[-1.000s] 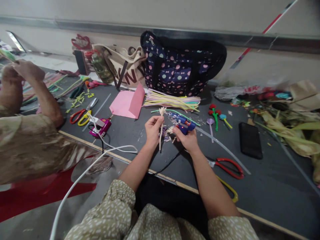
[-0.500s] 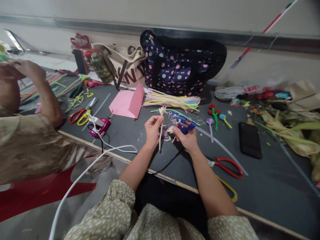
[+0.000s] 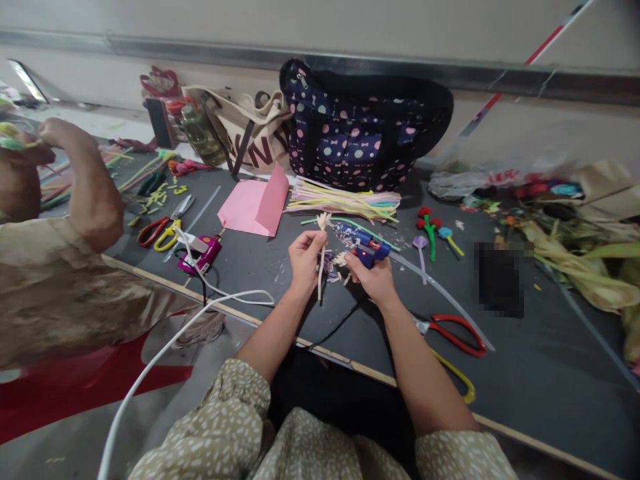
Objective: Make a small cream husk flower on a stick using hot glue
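Here, scraps (image 3: 329,265) lie between left fingers (image 3: 315,240) pinching a stem (image 3: 321,277) and right fingers (image 3: 356,265) clasping a glue gun (image 3: 374,248).

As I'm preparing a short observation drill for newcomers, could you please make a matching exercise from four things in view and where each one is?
1. Blue glue gun
2. Pink paper
3. Cream stem
4. Dark patterned bag

A. Pinched in the left hand
B. Directly behind the bundle of pastel stems
C. Gripped in the right hand
D. On the table, left of that bundle

Pairs: 1-C, 2-D, 3-A, 4-B
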Demonstrator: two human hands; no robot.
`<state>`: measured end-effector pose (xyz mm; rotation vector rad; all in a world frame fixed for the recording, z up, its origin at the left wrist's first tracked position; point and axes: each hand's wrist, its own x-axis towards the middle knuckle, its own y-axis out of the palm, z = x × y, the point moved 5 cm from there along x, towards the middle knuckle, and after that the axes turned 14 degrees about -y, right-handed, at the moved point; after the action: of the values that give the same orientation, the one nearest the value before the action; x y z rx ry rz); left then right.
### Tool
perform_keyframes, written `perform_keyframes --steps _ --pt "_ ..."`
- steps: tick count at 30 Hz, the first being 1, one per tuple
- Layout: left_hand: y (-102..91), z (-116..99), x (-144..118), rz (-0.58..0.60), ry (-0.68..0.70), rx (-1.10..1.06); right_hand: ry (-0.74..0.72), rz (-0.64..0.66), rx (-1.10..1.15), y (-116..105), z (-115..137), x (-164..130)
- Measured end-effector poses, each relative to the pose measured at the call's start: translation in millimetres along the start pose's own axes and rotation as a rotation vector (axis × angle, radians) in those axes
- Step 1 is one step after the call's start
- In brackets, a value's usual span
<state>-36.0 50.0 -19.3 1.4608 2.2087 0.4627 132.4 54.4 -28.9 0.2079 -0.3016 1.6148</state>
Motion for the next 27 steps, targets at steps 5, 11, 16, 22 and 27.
perform_keyframes --steps 5,11,16,22,27 --pt "0.5 -1 -1 -0.006 0.001 0.0 -0.003 0.019 -0.072 0 1 0" --pt "1.2 -2 -1 -0.013 -0.01 -0.005 -0.038 0.046 -0.175 1 10 1" --pt "0.2 -2 0 -0.014 -0.003 -0.003 -0.036 0.082 -0.176 2 13 2" --pt "-1.0 1 1 -0.011 -0.002 0.002 -0.035 0.082 -0.181 2 16 2" --pt "-0.9 1 1 -0.001 -0.003 0.001 -0.032 0.07 -0.192 1 12 2"
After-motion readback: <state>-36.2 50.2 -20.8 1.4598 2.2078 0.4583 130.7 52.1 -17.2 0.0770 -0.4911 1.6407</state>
